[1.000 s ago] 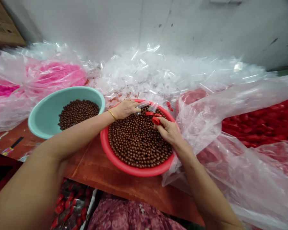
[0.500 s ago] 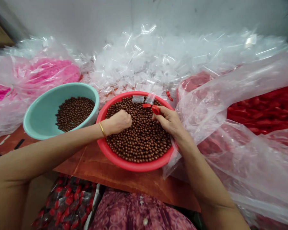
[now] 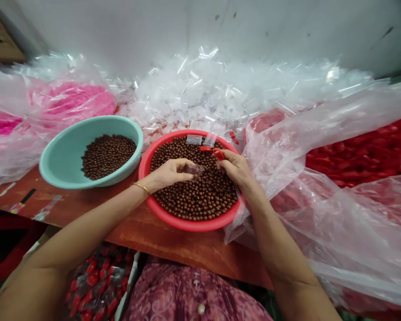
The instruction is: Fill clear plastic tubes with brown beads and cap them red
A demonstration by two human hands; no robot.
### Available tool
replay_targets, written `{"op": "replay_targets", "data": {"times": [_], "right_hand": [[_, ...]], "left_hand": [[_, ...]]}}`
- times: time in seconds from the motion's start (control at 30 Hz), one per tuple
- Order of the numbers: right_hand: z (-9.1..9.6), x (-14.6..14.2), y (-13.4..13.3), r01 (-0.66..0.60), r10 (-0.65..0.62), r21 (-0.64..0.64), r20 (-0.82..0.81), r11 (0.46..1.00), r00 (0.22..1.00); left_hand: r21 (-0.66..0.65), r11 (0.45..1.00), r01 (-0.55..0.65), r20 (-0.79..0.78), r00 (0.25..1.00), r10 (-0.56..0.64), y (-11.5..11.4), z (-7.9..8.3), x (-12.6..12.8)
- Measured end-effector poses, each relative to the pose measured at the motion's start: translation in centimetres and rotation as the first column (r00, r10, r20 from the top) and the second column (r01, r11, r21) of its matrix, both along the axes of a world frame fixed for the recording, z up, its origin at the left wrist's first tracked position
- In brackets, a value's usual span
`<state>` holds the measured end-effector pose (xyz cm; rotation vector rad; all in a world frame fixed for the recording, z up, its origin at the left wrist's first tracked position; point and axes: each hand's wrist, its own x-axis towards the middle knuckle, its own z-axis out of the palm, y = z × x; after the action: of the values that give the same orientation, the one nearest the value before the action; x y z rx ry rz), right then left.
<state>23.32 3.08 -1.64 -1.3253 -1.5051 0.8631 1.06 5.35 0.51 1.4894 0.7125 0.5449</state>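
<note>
My left hand (image 3: 175,172) is closed on a small clear plastic container (image 3: 195,169), held tilted over the brown balls; I cannot tell how much is inside it. Between thumb and fingers, my right hand (image 3: 235,167) pinches a red cap (image 3: 218,154) above the right side of the red basin (image 3: 191,225). Glossy brown balls (image 3: 197,203) fill much of that basin. On top of them at the far rim lie a clear container (image 3: 194,140), a second clear container (image 3: 210,140) and another red cap (image 3: 205,148).
A teal basin (image 3: 53,154) with more brown balls stands at the left. Clear containers (image 3: 194,93) are heaped along the wall. Plastic bags hold pink pieces (image 3: 83,98) at the left and red caps (image 3: 361,154) at the right. Capped containers (image 3: 98,283) fill a box below the table.
My left hand has come up from the brown balls and turned, and the clear container now shows in its fingers. My right hand still pinches the red cap, which has tilted.
</note>
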Motion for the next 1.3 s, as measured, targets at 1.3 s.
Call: {"op": "replay_targets", "data": {"times": [1.3], "right_hand": [[1.5,-6.5,-5.9,-0.286,0.06,0.284,0.606,0.915,0.793]], "left_hand": [[0.551,0.812,-0.194,-0.311,0.855,0.415,-6.3,0.3,-1.2]]}}
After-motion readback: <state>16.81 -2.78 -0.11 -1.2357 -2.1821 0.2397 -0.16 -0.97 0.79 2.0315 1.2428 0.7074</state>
